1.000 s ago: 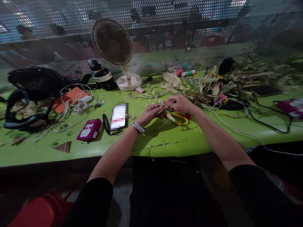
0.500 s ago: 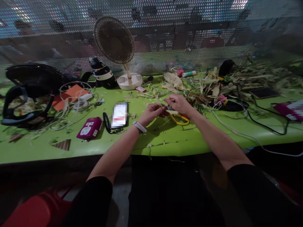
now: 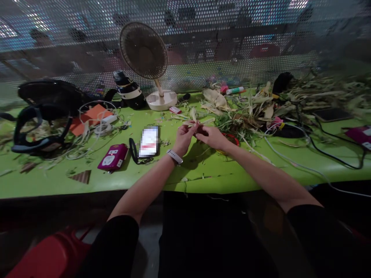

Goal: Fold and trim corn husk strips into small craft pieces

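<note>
My left hand, with a pale watch band on its wrist, is closed in a pinch on a pale strip of corn husk that sticks up above the fingertips. My right hand meets it from the right, thumb and fingers closed at the lower end of the same husk; its fingertips are partly hidden. Behind and below my right hand, a pair of scissors shows its red handle loop; the rest is mostly covered by the hand and wrist.
Dried husks and leaves heap at the right. A fan and a black bottle stand at the back. Left of my hands lie a phone, a purple box, cables and a black headset. A white cable crosses the right.
My hands have drawn together and the husk strip now points up between them. The scissors' yellow handle, plain to see below my right hand before, is now mostly hidden. The view has shifted slightly.
</note>
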`<state>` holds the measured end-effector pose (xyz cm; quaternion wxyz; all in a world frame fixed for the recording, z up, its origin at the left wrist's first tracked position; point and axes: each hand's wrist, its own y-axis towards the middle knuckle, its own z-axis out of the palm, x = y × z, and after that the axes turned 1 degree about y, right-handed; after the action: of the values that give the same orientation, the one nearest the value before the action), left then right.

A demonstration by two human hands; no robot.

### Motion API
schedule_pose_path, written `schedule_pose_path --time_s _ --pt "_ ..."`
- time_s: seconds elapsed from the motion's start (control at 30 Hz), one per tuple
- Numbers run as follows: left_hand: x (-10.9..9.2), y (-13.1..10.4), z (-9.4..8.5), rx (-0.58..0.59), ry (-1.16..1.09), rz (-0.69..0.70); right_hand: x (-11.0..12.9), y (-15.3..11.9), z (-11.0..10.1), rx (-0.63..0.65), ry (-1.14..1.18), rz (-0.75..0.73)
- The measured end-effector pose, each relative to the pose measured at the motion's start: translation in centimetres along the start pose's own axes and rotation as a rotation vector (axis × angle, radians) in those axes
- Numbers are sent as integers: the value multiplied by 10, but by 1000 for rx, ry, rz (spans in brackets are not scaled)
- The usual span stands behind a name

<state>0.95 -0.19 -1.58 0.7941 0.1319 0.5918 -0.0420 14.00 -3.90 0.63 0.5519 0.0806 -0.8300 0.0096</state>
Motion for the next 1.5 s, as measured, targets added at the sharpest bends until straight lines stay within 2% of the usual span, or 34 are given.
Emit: schedule_pose_path --time_s 0.1,0.2,0.4,0.6,0.67,0.7,0.8,0.87,0.9,0.93,1.07,1.17,1.27,1.37,1.43,1.5 --pt "-1 1 0 26 -1 16 -5 4 6 79 295 73" --pt "-2 2 -1 50 21 17 -7 5 3 89 406 73" --pt "-8 4 -5 77 48 67 -7 3 -10 214 315 6" --pt "-10 7 -8 80 96 39 -3 1 -13 247 200 0" --pt "-10 8 -9 88 92 4 2 -3 -18 152 55 -53" --pt "-11 8 -9 99 83 -14 5 -6 -22 53 -40 -113" --pt "-13 5 -7 142 58 -59 12 -10 -34 -357 -293 -327" --pt "-14 4 -6 161 63 -70 12 -9 -38 -489 -444 -400" --pt "-14 3 -6 166 75 -68 10 -8 -38 -478 -495 -395" --pt "-14 3 -6 169 92 -63 7 -6 -37 -415 -525 -364" --pt "-11 6 -7 166 169 -11 -4 0 -29 -50 -462 -214" --pt "-8 10 -8 136 186 51 -6 2 -23 52 -393 -249" --pt "-7 13 -9 125 193 88 -3 1 -21 90 -363 -237" --pt "-8 14 -12 163 238 69 -1 1 -24 95 -323 -183" --pt "-9 13 -12 218 266 36 -1 0 -30 9 -289 -116" --pt "-11 11 -13 283 281 22 -2 0 -35 -136 -224 -61"
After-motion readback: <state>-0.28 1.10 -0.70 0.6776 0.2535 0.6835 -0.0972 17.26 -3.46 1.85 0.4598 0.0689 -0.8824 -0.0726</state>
